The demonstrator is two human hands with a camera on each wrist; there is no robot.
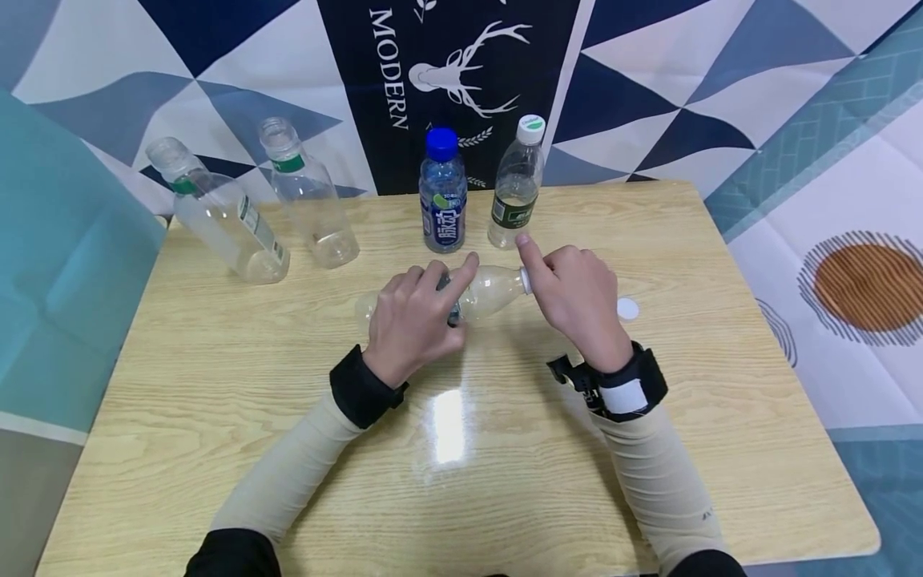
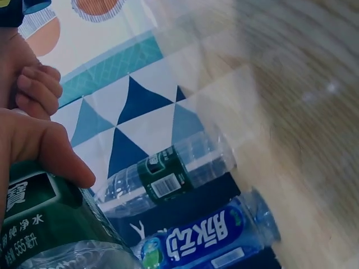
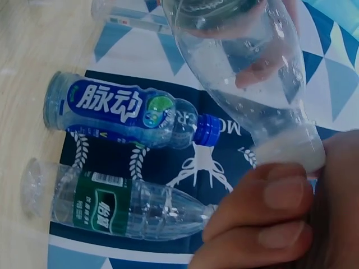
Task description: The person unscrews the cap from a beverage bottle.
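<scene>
A clear plastic bottle (image 1: 493, 290) with a green label (image 2: 53, 218) is held sideways above the table, its neck pointing right. Around its labelled body my left hand (image 1: 414, 316) grips, thumb and fingers curled. The white cap (image 3: 291, 150) at the bottle's mouth is between the curled fingers and thumb of my right hand (image 1: 580, 300). Just behind the hands stand a blue-capped bottle (image 1: 443, 192) with a blue label and a white-capped bottle (image 1: 515, 184) with a green label.
Two capless clear bottles, one leaning (image 1: 227, 216) and one beside it (image 1: 310, 196), are at the table's back left. A small white disc (image 1: 627, 308) lies right of my right hand. Patterned cloth (image 1: 642, 96) hangs behind the wooden table (image 1: 360, 497).
</scene>
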